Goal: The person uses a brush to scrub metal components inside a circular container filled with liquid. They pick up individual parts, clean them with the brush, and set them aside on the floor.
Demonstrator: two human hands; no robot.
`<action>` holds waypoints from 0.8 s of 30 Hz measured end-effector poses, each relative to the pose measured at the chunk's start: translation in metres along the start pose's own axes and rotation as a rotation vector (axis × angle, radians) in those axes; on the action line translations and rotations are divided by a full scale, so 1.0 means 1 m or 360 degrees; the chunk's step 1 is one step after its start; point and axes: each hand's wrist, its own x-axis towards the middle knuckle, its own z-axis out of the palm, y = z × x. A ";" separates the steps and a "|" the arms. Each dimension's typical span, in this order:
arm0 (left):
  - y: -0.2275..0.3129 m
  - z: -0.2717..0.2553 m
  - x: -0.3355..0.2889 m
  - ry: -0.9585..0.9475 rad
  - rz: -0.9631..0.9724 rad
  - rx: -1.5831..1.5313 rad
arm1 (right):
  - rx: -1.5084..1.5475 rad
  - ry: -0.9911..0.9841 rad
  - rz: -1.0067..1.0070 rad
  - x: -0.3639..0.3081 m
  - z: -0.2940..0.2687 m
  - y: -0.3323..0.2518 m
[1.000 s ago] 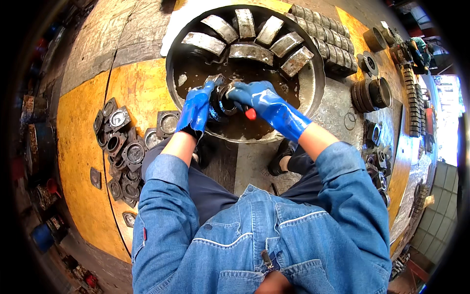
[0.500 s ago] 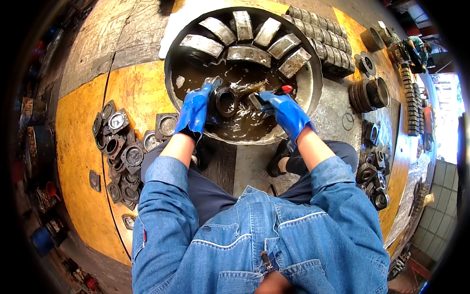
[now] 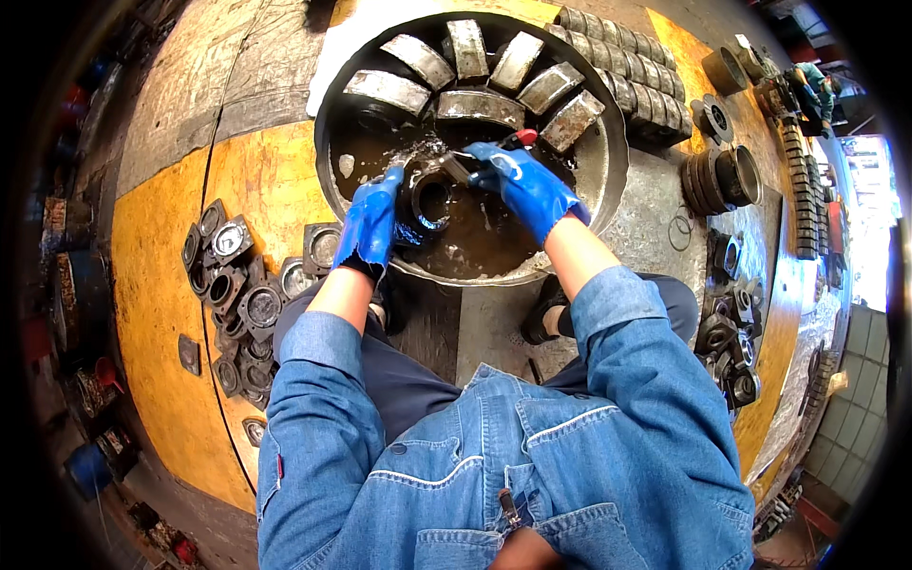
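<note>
A wide round metal basin (image 3: 611, 180) of murky brown liquid stands between my knees. In my blue-gloved left hand (image 3: 370, 217), closed on its left side, is a dark, wet cylindrical metal part (image 3: 432, 198) with a round bore, tilted at the liquid's surface. My right hand (image 3: 522, 182), also in a blue glove, is closed around a brush (image 3: 454, 168). The brush's red handle end (image 3: 521, 140) sticks out above the glove, and its flat head is at the upper right of the part. Splashing liquid partly hides the bristles.
Several curved metal blocks (image 3: 480, 107) sit around the basin's far side. Square flanged parts (image 3: 259, 306) lie heaped at the left; more metal parts (image 3: 727, 332) lie at the right. Rows of rings (image 3: 632, 85) and stacked cylinders (image 3: 736, 178) stand beyond. Another person (image 3: 815, 93) is far right.
My right hand has moved up and left with the brush, from the part's right side to its upper right. The left hand still holds the part, which has shifted slightly.
</note>
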 end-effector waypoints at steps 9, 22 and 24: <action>0.008 0.001 -0.001 0.0040 -0.0041 0.0162 | 0.0733 0.0095 0.0879 -0.059 0.032 0.003; -0.016 -0.005 0.007 -0.0046 0.0336 0.0232 | 0.0121 0.0266 0.0371 -0.068 -0.002 -0.059; -0.017 -0.002 0.008 -0.0040 0.0434 0.0221 | 0.0356 0.0458 0.0546 -0.052 -0.003 -0.036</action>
